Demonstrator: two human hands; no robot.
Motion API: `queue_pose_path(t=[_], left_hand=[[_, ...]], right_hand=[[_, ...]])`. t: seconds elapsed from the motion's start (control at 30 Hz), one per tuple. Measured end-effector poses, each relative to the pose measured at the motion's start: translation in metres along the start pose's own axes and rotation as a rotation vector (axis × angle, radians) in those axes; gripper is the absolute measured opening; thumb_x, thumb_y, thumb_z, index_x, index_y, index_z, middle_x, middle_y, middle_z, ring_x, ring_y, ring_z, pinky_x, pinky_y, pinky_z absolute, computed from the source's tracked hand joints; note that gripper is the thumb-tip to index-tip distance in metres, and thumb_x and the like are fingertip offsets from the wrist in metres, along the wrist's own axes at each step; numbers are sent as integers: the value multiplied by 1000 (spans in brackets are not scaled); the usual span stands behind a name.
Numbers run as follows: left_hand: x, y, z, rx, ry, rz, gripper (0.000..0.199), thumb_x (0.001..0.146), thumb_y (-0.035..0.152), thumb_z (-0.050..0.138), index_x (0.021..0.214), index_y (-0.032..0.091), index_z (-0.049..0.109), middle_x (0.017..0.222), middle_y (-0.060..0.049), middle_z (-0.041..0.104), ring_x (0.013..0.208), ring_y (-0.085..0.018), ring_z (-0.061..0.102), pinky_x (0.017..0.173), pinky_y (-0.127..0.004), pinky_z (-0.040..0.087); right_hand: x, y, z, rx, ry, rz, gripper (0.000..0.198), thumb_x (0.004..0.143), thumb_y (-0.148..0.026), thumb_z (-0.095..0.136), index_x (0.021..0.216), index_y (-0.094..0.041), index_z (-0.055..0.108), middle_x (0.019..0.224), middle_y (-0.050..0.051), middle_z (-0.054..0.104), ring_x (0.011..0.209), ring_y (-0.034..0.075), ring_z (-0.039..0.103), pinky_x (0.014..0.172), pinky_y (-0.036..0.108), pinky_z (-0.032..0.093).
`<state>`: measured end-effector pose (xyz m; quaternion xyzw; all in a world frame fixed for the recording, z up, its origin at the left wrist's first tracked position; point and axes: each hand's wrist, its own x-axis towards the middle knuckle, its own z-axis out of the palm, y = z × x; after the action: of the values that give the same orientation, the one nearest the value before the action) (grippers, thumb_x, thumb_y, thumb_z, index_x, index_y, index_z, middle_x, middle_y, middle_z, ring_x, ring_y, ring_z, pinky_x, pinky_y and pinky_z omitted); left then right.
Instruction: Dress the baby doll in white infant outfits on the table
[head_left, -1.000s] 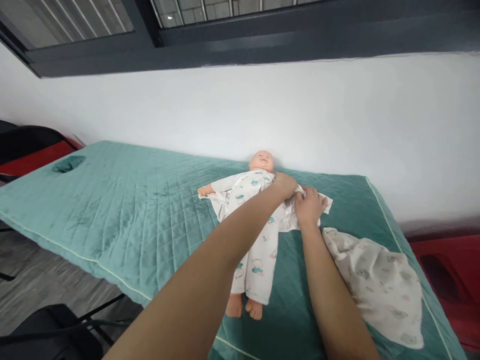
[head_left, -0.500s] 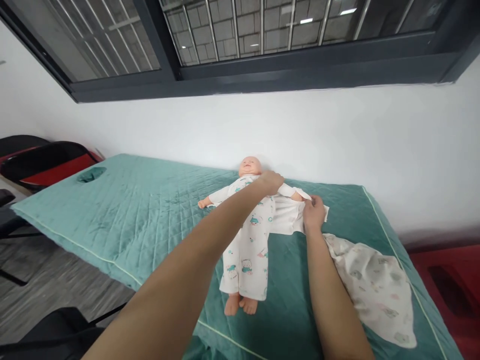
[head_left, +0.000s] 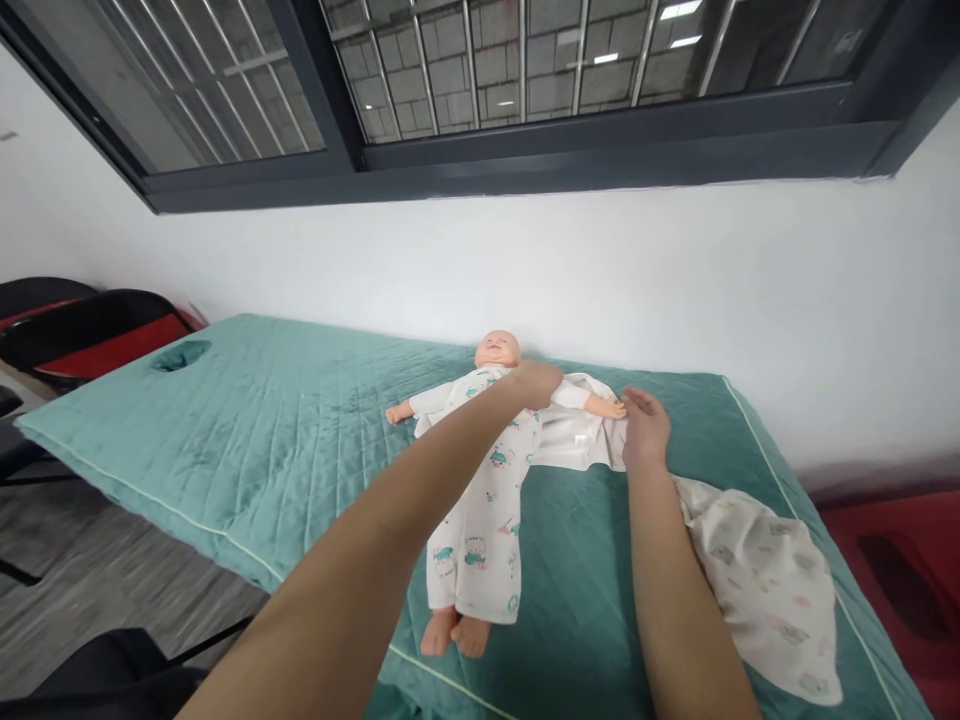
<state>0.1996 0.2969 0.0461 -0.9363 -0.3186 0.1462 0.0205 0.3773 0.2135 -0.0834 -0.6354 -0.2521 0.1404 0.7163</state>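
A baby doll (head_left: 498, 349) lies on its back on a green bed, dressed in white printed pyjamas (head_left: 487, 520). My left hand (head_left: 538, 384) is closed around the doll's upper arm by the shoulder, and its fingertips are hidden. Beyond it, the doll's sleeved arm points right, ending in a bare doll hand (head_left: 606, 406). My right hand (head_left: 646, 425) is beside that doll hand, fingers loosely curved and apart, close to or touching its fingertips. Under the arm, an opened white garment part (head_left: 574, 440) is spread on the bed.
A crumpled white printed cloth (head_left: 772, 590) lies right of my right forearm. The quilted green bed (head_left: 262, 420) has a round hole at its far left and meets a white wall under a barred window. Black and red chairs (head_left: 105, 335) stand left; a red chair (head_left: 892, 570) stands right.
My right hand has let go of the white cloth edge and moved slightly right. The doll's hand now shows fully, and its legs have shifted left. My left hand stays at the shoulder.
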Motion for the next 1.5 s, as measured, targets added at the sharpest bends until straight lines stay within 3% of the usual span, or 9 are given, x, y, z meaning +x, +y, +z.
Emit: queue_pose_path(t=[0.23,0.37,0.5,0.63,0.73,0.87,1.03,1.33,1.5], left_hand=[[4,15,16,-41,45,20,41,84,13,56,124,10,63,131,-21,63,116,-34,62,94,-45,52],[-45,1,26,-260,385,16,35,93,24,50,125,16,62,130,-12,65,120,-26,61,100,-39,50],[-104,-34,71,-738,821,-97,33,98,28,47,127,21,62,133,-4,66,128,-18,57,113,-32,43],[-122,-68,127,-1206,874,-194,40,97,37,51,134,24,59,144,-5,59,136,-20,53,120,-37,38],[-114,-78,147,-1346,849,-195,46,96,41,54,139,25,55,156,-4,46,147,-22,41,126,-40,29],[-107,-79,148,-1315,782,-151,52,95,44,57,144,31,51,165,-1,31,155,-22,25,129,-43,22],[-105,-80,148,-1185,810,-55,45,101,44,45,142,28,55,162,-2,37,155,-22,24,129,-48,20],[-118,-61,152,-710,1377,-5,33,104,30,39,117,18,67,126,-11,71,119,-19,66,101,-39,52],[-122,-59,153,-623,1399,29,30,104,30,39,110,18,66,111,-9,76,108,-19,68,93,-37,53]], right_hand=[[-16,-19,3,-23,101,-125,27,76,-29,53,97,-17,66,106,9,70,104,22,65,102,42,48],[-48,-35,17,-225,-98,-289,31,87,-30,50,110,-18,67,119,10,69,116,23,61,107,43,44],[-92,-50,36,-263,-369,-306,35,93,-38,52,121,-21,64,132,10,65,125,24,58,110,45,43],[-135,-60,51,-206,-568,-314,34,95,-41,56,125,-26,63,141,8,60,135,24,52,117,48,37],[-149,-60,55,-53,-638,-227,33,94,-41,60,125,-30,63,145,4,58,139,23,49,121,48,34],[-145,-57,58,-19,-620,-127,42,90,-43,67,131,-34,61,148,0,56,142,25,46,123,50,31],[-133,-64,73,-172,-600,-101,55,85,-45,71,137,-33,57,150,1,53,143,26,43,123,51,32],[-123,-78,91,-368,-753,-294,66,84,-50,70,142,-26,50,158,9,41,150,29,32,126,53,20],[-125,-69,84,-328,-723,-371,44,83,-50,70,120,-27,58,159,9,36,151,28,27,126,52,19]])
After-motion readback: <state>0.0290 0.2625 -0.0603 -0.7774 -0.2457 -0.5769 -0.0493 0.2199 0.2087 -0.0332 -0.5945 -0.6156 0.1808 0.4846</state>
